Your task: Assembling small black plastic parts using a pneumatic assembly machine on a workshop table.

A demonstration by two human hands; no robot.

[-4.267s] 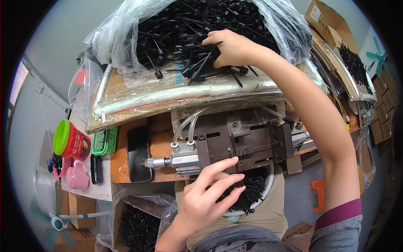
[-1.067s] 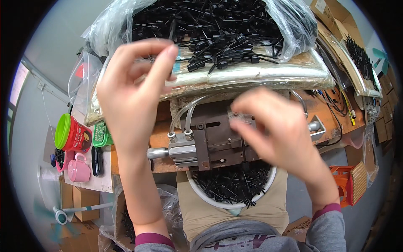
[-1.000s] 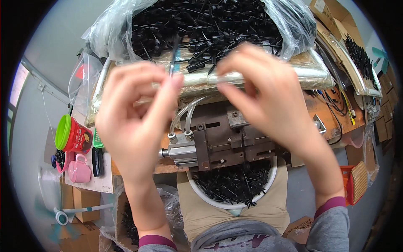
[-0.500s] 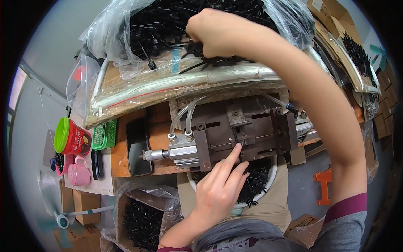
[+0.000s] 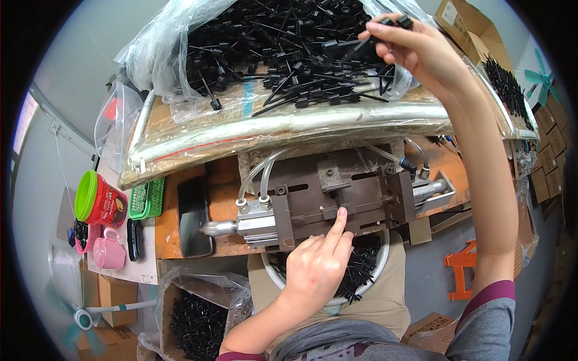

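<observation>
My left hand (image 5: 318, 265) lies over the near side of a dark metal fixture (image 5: 301, 201), index finger stretched out and the others partly curled. Its fingertip touches the middle of the fixture by a small dark block (image 5: 339, 210); whether a part sits under it I cannot tell. Up at the far right, my right hand (image 5: 418, 51) is closed on black plastic pieces with blocky heads (image 5: 394, 22); their exact number is hidden. It hovers over the right side of a large heap of black thin-stemmed plastic pieces (image 5: 289, 48) on a plastic-covered tray (image 5: 283, 123).
A round tub (image 5: 379, 268) of black pieces sits on my lap. Lower left stands a lined box (image 5: 198, 325) of the same pieces. Air hoses (image 5: 262, 171) and a cylinder (image 5: 256, 228) flank the fixture. Left are a phone (image 5: 194, 216), green basket (image 5: 147, 201) and pink mug (image 5: 109, 249).
My right hand has lifted off the heap and moved right, turning to show black pieces in its fingers. My left hand stays at the fixture, its middle finger now more curled.
</observation>
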